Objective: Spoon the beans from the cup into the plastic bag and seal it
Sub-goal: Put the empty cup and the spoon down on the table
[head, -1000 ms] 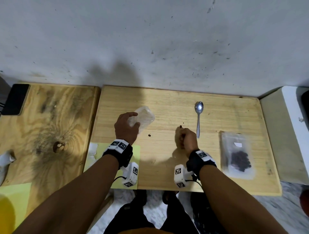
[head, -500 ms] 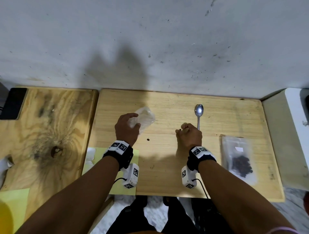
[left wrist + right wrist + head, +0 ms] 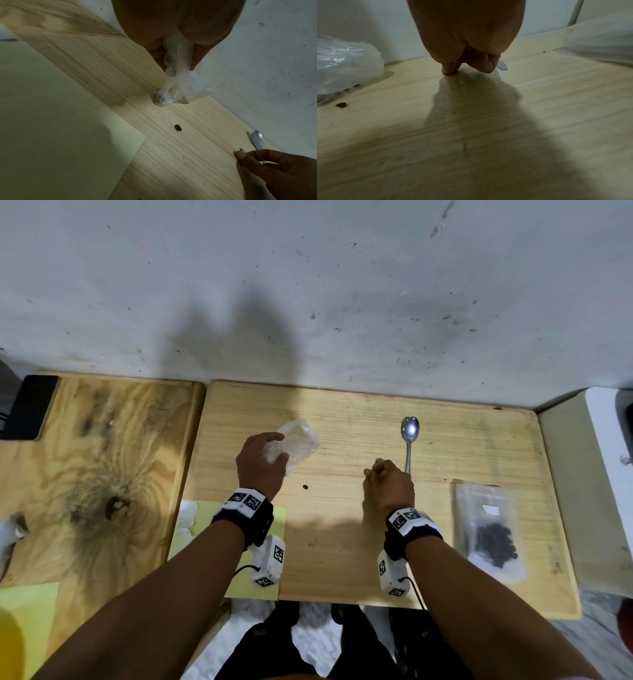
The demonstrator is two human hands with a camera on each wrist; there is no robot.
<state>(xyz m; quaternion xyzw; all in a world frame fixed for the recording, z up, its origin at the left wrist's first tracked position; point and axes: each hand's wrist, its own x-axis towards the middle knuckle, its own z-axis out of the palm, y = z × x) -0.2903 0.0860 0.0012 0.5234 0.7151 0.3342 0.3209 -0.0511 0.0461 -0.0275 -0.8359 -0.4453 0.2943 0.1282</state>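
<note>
Behind everything stands a scuffed grey wall (image 3: 342, 285), and against it a pale wooden table (image 3: 342, 559) with a darker, knotty board (image 3: 85, 474) butted to its left edge. A yellow-green sheet (image 3: 236, 580) lies at the table's near left, under the left wrist. Near the right edge lies a flat plastic bag (image 3: 488, 532) with dark beans (image 3: 495, 542) heaped in its lower half. The left hand (image 3: 262, 467) has its fingers and thumb curled round a crumpled clear cup (image 3: 299, 443) that touches the table. The right hand (image 3: 390, 487) is curled, fingertips down on the wood beside a small bean (image 3: 377, 461); whether it pinches anything is hard to say. Just right of it lies a spoon (image 3: 409, 440), bowl toward the wall. One stray bean (image 3: 305, 487) sits between the hands.
</note>
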